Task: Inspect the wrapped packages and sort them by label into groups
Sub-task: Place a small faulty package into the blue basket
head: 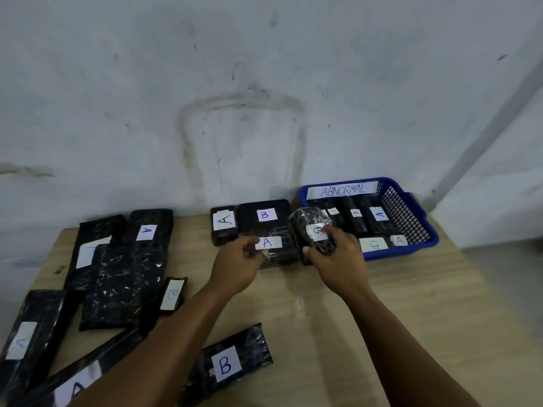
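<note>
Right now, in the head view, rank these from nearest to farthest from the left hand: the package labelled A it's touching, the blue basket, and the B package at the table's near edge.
From the left hand:
1. Package labelled A, at its fingertips, mid-table.
2. B package, near edge, toward the person.
3. Blue basket, far right, against the wall.

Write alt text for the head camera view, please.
The right hand grips a black wrapped package near a blue basket labelled ABNORMAL, while the left hand touches an A-labelled package; more A and B packages lie on the wooden table.
</note>
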Motion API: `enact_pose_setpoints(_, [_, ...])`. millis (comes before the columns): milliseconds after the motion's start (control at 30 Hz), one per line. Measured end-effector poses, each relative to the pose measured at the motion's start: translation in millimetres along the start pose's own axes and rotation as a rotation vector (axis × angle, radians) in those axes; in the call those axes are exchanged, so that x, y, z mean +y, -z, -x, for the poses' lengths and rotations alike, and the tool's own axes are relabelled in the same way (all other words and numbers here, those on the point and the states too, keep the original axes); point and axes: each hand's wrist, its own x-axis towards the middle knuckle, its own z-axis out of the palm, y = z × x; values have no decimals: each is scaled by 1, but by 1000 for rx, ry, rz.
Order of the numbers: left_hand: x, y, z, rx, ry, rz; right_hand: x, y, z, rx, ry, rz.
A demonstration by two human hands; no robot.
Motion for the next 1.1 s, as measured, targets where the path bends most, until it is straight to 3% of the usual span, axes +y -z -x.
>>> enact_pose_setpoints(267, [-12,-49,-40,9,-22,-158,46,35,-112,53,55,182])
enact_pose_setpoints(467, [-20,-69,-69,48,10,-249,55,20,-188,-69,84,274])
enact_pose_setpoints(700, [-37,-81,-78,167,-31,-278,48,-19,-202,-82,-35,252])
enact_pose_setpoints(1100, [-54,-77,-71,238,-62,-361,50,-36,-206,-229,-29,557])
